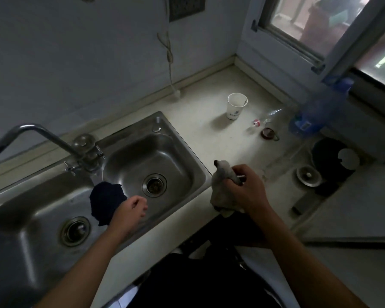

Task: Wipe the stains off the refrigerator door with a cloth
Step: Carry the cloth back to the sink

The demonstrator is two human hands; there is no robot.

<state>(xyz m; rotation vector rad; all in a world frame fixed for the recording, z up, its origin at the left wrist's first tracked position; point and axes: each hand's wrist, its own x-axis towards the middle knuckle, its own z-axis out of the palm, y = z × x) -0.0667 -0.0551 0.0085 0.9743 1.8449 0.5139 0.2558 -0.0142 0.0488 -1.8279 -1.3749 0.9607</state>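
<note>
My right hand (246,188) grips a bunched pale grey cloth (220,185) over the counter edge, just right of the sink. One end of the cloth sticks up above my fingers and the rest hangs below the hand. My left hand (131,210) is over the front rim of the right sink basin, fingers curled. A dark blue cloth (106,202) lies draped on the divider between the basins, touching that hand; whether the fingers pinch it is unclear. No refrigerator door is in view.
A steel double sink (182,152) with a swivel tap (38,132) fills the left. On the pale counter (198,116) stand a white paper cup (236,105), a clear plastic bottle lying down (273,114) and a big blue water jug (320,114). A window is at the upper right.
</note>
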